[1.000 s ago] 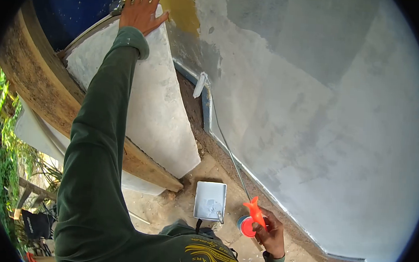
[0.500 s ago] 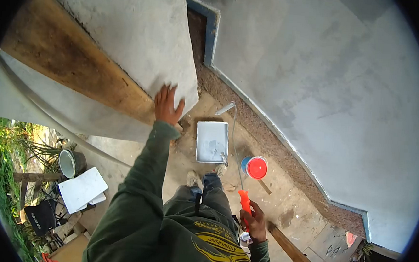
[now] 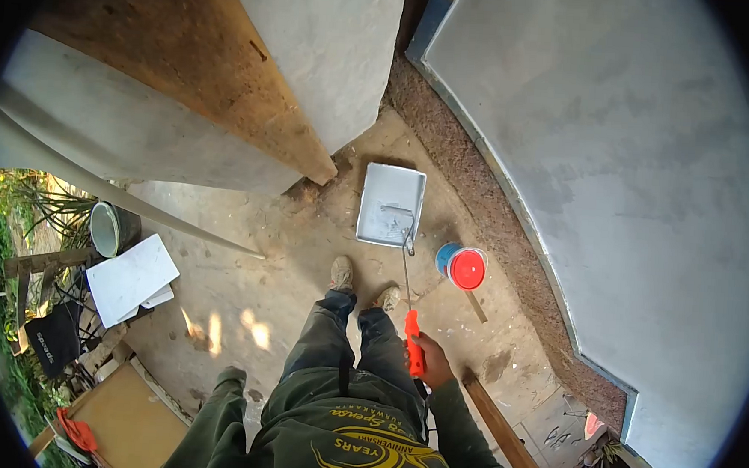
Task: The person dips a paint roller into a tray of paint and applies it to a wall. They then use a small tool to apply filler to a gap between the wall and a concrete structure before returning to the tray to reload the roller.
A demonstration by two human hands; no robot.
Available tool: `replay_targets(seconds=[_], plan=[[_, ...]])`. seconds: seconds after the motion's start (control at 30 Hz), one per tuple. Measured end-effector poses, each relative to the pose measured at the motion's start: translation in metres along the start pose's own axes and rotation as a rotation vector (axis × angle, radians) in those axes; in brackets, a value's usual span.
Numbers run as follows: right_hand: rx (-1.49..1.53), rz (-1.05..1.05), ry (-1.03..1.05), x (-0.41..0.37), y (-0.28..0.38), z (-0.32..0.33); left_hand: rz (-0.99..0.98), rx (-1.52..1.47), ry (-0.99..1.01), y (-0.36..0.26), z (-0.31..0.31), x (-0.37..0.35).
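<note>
My right hand (image 3: 435, 364) is closed around the orange handle of a paint roller (image 3: 414, 332). The roller's thin metal rod reaches forward, and its head lies in the white paint tray (image 3: 362, 201) on the floor. Pale paint covers the inside of the tray. Beside it stands a small paint bucket (image 3: 467, 269) with a red lid and a blue side. On the left my arm hangs low in a dark green sleeve (image 3: 225, 405); the fingers of my left hand are hidden there.
A grey-painted wall (image 3: 617, 189) with a rough brown base runs along the right. A wooden beam (image 3: 180, 50) slants beside a pale wall at upper left. A wooden pole (image 3: 508, 435) is near my right arm. White boards (image 3: 133, 279) and a bucket (image 3: 115, 229) stand left.
My left hand has left the pale wall and dropped to my side. The roller head has moved from beside the brown wall base into the tray, my right hand still holding its handle.
</note>
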State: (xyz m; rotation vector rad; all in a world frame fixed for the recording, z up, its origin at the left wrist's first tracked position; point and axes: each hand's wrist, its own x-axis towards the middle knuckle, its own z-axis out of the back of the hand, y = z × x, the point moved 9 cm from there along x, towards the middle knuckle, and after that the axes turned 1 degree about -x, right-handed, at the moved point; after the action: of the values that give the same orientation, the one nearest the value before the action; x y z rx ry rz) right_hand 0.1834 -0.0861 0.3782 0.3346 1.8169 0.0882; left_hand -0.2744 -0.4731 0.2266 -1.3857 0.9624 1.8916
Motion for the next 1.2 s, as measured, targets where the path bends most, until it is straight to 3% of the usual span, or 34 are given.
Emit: replay_targets(seconds=[0.03, 0.07, 0.1, 0.13, 0.2, 0.27, 0.33, 0.4, 0.43, 0.5, 0.53, 0.6, 0.77, 1.2], plan=[[-0.092, 0.011, -0.008, 0.026, -0.001, 0.011, -0.230, 0.299, 0.103, -0.031, 0.009, 0.016], [-0.224, 0.012, -0.069, 0.051, -0.002, 0.021, -0.327, 0.134, -0.298, -0.054, 0.042, 0.026], [-0.357, 0.011, -0.127, 0.076, -0.001, 0.030, -0.294, -0.477, -0.536, -0.063, 0.083, 0.009], [-0.346, -0.014, -0.146, 0.103, -0.011, 0.040, -0.032, -0.785, -0.426, -0.078, 0.092, 0.026], [-0.334, -0.057, -0.173, 0.136, -0.030, 0.050, -0.171, -0.886, -0.472, -0.138, 0.111, 0.051], [-0.541, 0.118, -0.245, 0.157, -0.029, 0.052, -0.191, -0.883, -0.451, -0.194, 0.112, 0.066], [-0.497, 0.128, -0.233, 0.167, -0.041, 0.049, -0.267, -0.901, -0.424, -0.241, 0.099, 0.071], [-0.446, 0.143, -0.228, 0.169, -0.053, 0.047, -0.246, -0.714, -0.382, -0.284, 0.089, 0.066], [-0.443, 0.125, -0.230, 0.169, -0.059, 0.048, -0.241, -0.705, -0.373, -0.285, 0.060, 0.085], [-0.469, 0.099, -0.207, 0.174, -0.076, 0.056, -0.410, -0.993, -0.334, -0.297, -0.011, 0.130], [-0.464, 0.093, -0.208, 0.176, -0.085, 0.062, -0.407, -0.988, -0.329, -0.301, -0.005, 0.112], [-0.479, 0.115, -0.228, 0.178, -0.100, 0.070, -0.255, -0.509, -0.406, -0.310, 0.034, 0.041], [-0.497, 0.102, -0.256, 0.182, -0.123, 0.073, -0.285, -0.447, -0.420, -0.313, 0.025, 0.012], [-0.394, 0.193, -0.273, 0.253, -0.075, 0.034, -0.343, -0.312, -0.509, -0.325, 0.010, 0.003]])
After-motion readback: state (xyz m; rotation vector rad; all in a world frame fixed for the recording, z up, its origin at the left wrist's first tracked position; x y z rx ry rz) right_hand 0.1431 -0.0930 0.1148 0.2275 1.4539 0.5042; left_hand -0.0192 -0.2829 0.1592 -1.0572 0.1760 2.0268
